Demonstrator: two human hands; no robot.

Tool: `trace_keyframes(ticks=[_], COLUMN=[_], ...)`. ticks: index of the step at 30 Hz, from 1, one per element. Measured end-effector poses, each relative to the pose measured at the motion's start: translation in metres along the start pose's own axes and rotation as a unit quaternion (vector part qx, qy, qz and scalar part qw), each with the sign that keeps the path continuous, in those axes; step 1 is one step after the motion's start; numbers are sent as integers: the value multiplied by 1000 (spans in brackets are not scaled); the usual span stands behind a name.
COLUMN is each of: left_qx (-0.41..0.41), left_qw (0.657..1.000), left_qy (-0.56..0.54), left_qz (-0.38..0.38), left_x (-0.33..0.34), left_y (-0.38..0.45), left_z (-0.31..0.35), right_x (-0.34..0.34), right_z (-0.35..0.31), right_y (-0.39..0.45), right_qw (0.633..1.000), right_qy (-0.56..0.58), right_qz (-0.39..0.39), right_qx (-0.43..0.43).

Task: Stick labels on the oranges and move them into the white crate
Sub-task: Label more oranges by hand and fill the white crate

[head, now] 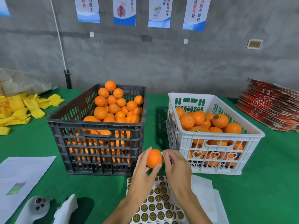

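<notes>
One orange sits in my left hand, fingers and thumb curled round it, held up in front of the near right corner of the black crate. My right hand meets it from the 3 o'clock side, fingertips pinched against the fruit's right edge; I judge a label is going on there, though the label itself is too small to make out. Below both wrists, at 6 o'clock, lies the label sheet with its rows of round gold-and-dark stickers.

What the next move turns on: the white crate stands at about 2 o'clock from the orange, just beyond my right hand, with labelled fruit already piled inside. The orange is in my left hand, yet my right hand is the nearer one to that crate. So either I pass the fruit across, or my left reaches over at 2 o'clock, clearing the near white rim. An orange is round, so no axis matters for the drop.
</notes>
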State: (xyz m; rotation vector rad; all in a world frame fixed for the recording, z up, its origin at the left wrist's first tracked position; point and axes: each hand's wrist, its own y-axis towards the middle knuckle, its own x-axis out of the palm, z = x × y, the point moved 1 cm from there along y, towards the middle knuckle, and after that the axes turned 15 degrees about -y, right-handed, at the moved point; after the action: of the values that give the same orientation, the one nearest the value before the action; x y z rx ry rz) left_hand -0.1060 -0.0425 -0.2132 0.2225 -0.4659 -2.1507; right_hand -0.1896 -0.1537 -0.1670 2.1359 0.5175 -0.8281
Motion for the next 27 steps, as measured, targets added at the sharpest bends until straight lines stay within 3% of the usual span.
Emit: trace_keyframes(ticks=[3, 7, 11, 13, 17, 19, 21, 25, 27], left_qx=[63, 124, 197, 191, 186, 209, 224, 169, 131], left_qw=[998, 992, 971, 962, 929, 906, 888, 909, 913], left_qy=[21, 31, 121, 131, 212, 262, 320, 335, 356], left_qz=[7, 3, -56, -145, -238, -259, -245, -180, -148], left_x=[14, 44, 90, 111, 141, 146, 136, 71, 26], left_y=[38, 99, 154, 173, 200, 208, 219, 246, 256], left_z=[31, 79, 105, 109, 117, 124, 133, 152, 152], right_x=[-26, -60, -88, -101, -112, -109, -104, -78, -53], right_z=[-21, -37, -23, -4, 35, 44, 35, -25, -60], right_y=[21, 67, 125, 148, 168, 172, 180, 209, 223], right_qw=[999, 997, 996, 990, 979, 975, 981, 983, 981], right_qy=[24, -30, -40, -55, -146, -202, -174, -80, -62], right_qz=[10, 71, 63, 89, 91, 72, 76, 83, 51], right_qx=[-19, -20, 53, 97, 105, 53, -34, -142, -176])
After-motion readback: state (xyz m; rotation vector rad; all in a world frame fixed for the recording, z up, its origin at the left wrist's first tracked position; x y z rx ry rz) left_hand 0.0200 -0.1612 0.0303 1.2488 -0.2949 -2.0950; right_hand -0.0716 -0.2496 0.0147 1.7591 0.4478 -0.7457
